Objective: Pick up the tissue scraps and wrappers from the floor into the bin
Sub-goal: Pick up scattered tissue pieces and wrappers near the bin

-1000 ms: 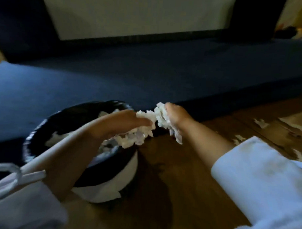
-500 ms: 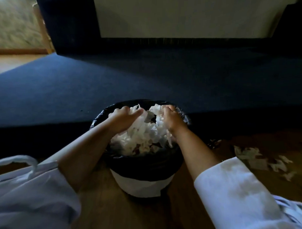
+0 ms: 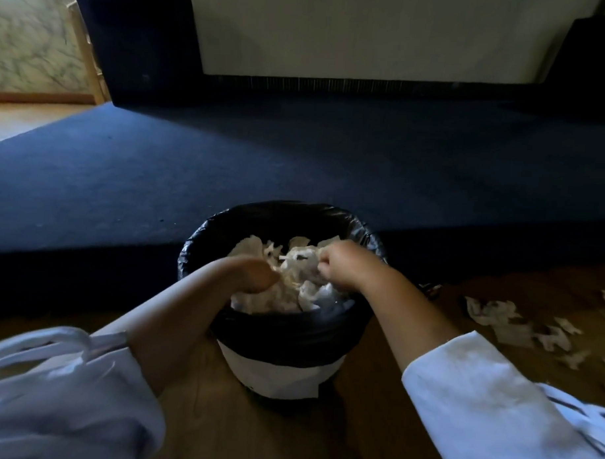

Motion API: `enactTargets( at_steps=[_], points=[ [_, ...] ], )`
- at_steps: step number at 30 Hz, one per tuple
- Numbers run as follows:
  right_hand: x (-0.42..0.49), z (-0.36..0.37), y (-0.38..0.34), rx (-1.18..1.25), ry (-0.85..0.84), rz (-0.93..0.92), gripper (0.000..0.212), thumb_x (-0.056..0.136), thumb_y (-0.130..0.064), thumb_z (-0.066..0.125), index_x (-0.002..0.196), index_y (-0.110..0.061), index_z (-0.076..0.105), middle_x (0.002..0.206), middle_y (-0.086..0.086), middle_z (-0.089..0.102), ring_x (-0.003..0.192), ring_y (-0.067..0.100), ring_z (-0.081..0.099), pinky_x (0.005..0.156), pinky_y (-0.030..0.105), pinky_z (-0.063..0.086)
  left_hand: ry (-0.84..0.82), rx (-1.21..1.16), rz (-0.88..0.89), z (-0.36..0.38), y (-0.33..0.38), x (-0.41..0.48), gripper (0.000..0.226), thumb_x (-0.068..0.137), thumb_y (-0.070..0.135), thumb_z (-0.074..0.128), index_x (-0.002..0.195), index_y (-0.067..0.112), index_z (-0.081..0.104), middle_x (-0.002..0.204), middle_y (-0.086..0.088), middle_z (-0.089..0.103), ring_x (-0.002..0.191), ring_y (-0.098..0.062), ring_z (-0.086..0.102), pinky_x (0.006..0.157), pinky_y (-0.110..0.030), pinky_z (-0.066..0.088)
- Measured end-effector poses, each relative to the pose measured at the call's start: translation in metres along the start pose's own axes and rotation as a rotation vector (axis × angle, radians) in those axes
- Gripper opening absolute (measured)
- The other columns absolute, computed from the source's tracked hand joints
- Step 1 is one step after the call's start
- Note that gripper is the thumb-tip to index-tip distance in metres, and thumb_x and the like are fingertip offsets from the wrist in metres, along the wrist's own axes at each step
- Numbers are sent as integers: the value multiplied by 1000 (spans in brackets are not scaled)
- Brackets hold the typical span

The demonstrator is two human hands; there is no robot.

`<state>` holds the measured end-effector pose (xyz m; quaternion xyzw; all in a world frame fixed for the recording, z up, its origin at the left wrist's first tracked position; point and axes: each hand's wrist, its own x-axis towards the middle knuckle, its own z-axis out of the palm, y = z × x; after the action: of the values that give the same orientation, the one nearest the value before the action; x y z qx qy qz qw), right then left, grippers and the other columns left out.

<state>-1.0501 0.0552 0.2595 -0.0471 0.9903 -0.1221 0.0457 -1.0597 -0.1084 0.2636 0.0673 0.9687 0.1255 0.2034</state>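
A small white bin (image 3: pixel 279 376) with a black liner stands on the wooden floor in front of me, filled with white tissue scraps (image 3: pixel 285 297). Both my hands are inside its rim. My left hand (image 3: pixel 255 274) is curled with its fingers buried in the pile. My right hand (image 3: pixel 341 265) is closed in a fist on crumpled tissue at the top of the pile. More torn tissue scraps (image 3: pixel 507 320) lie on the floor to the right of the bin.
A dark blue carpeted step (image 3: pixel 296 160) rises just behind the bin. A white wall panel (image 3: pixel 369 36) stands at the back, between dark blocks. Bare wooden floor (image 3: pixel 253 433) lies in front of the bin, between my white sleeves.
My hands carried a bunch of tissue from the bin's right side over it, then sank lower into the bin. The tissue now rests on the pile inside.
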Motion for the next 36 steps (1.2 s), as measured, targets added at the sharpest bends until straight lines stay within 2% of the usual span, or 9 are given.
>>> enactTargets(
  at_steps=[2, 5, 8, 12, 15, 18, 25, 29, 36],
  points=[
    [-4, -16, 9, 113, 188, -39, 23, 89, -20, 47, 94, -11, 67, 96, 8, 67, 87, 26, 62, 71, 30, 49, 274, 109, 39, -19, 9, -5, 44, 96, 40, 35, 106, 8, 63, 112, -14, 65, 100, -31, 61, 79, -35, 48],
    [-14, -33, 33, 283, 397, -96, 21, 89, -18, 49, 92, -11, 69, 94, 8, 70, 85, 23, 64, 76, 35, 54, 489, 126, 116, -33, 40, -17, 44, 95, 43, 33, 82, 11, 61, 84, -7, 64, 69, -24, 58, 59, -27, 40],
    [-33, -41, 65, 407, 580, -78, 18, 91, -14, 50, 94, -12, 68, 92, 3, 69, 82, 15, 62, 69, 24, 48, 543, -13, 340, -18, 87, -33, 35, 94, 37, 39, 89, 11, 62, 101, -10, 66, 92, -30, 61, 67, -28, 39],
    [-68, -37, 126, 568, 646, 67, 18, 92, -12, 49, 96, -15, 66, 92, -6, 64, 83, 7, 58, 66, 7, 42, 441, -113, 534, 25, 146, -32, 29, 92, 38, 45, 101, 18, 63, 106, -4, 68, 99, -24, 62, 78, -29, 49],
    [-102, -14, 181, 622, 571, 205, 17, 92, -13, 50, 96, -18, 65, 92, -3, 65, 79, 10, 58, 67, 20, 43, 321, -121, 621, 64, 185, -25, 29, 90, 42, 46, 105, 23, 61, 111, 1, 66, 106, -20, 60, 91, -35, 49],
    [-146, 29, 240, 585, 407, 284, 16, 93, -12, 49, 97, -20, 62, 96, -1, 61, 87, 10, 57, 72, 24, 42, 308, -4, 705, 112, 217, -23, 31, 90, 41, 46, 116, 26, 57, 127, 3, 55, 125, -18, 44, 111, -40, 30],
    [-227, 117, 344, 494, 212, 549, 19, 91, -5, 49, 105, -8, 61, 103, 8, 64, 90, 14, 56, 70, 20, 36, -271, 16, 556, 257, 248, 12, 50, 93, 41, 47, 134, 13, 41, 140, -10, 44, 129, -27, 42, 108, -37, 35],
    [-223, 144, 381, 562, 255, 609, 25, 92, -9, 49, 116, -8, 58, 113, 9, 64, 101, 15, 58, 75, 17, 36, -320, 10, 477, 301, 266, 20, 59, 94, 42, 45, 144, 15, 27, 151, -9, 28, 139, -26, 28, 112, -34, 25],
    [-164, 162, 401, 735, 310, 628, 36, 96, -17, 45, 131, -9, 46, 133, 11, 50, 124, 23, 47, 89, 21, 34, -138, 4, 356, 301, 301, 38, 74, 80, 61, 34, 139, 16, 38, 147, -4, 36, 137, -20, 32, 107, -26, 28]
  ],
)
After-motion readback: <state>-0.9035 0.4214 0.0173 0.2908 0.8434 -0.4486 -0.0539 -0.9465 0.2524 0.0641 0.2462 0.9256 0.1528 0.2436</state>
